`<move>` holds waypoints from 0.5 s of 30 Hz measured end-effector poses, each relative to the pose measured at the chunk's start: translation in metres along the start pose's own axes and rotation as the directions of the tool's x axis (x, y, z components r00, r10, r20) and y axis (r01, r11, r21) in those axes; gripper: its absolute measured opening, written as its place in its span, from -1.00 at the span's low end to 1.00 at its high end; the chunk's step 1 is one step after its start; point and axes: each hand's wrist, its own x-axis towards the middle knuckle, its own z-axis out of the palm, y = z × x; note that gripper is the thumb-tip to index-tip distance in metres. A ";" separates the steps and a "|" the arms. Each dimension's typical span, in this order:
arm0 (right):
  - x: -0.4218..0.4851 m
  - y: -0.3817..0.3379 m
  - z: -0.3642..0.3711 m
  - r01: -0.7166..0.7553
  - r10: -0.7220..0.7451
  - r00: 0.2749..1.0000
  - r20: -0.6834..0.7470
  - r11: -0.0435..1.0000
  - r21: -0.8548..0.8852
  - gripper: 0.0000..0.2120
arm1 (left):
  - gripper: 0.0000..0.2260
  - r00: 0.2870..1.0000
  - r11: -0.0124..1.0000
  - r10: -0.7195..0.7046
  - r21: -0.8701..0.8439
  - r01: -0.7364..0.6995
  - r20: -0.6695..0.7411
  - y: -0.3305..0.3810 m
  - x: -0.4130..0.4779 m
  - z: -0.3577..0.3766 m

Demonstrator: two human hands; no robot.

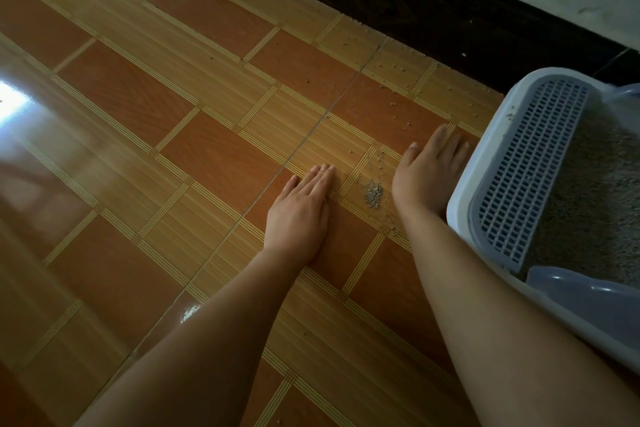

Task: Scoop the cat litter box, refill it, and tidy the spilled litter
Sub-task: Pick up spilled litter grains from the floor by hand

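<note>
two bare forearms and two bare hands are shown. the left hand (299,215), the one farther from the litter box (460,208), is marked by short, rounded nails on which a little light is caught. on the right hand (427,173), just beside the litter box, a short thumbnail is seen. the left forearm (207,333) and the right forearm (485,305) are left uncovered as far as they are shown, and each is tapered smoothly toward the wrist.

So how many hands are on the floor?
2. The left hand lies flat on the tiles, left of the small litter pile; the right hand rests between that pile and the litter box.
</note>
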 end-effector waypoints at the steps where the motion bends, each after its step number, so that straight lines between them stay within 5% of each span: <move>1: 0.001 0.000 0.001 0.025 -0.025 1.000 0.012 1.000 -0.017 -0.47 | -0.57 1.000 1.000 -0.007 -0.007 0.007 0.002 0.000 0.000 0.000; 15: -0.001 -0.008 0.002 0.276 -0.289 0.953 0.091 0.952 0.129 -0.50 | -0.58 1.000 0.999 -0.011 -0.033 0.010 -0.009 0.000 -0.001 0.001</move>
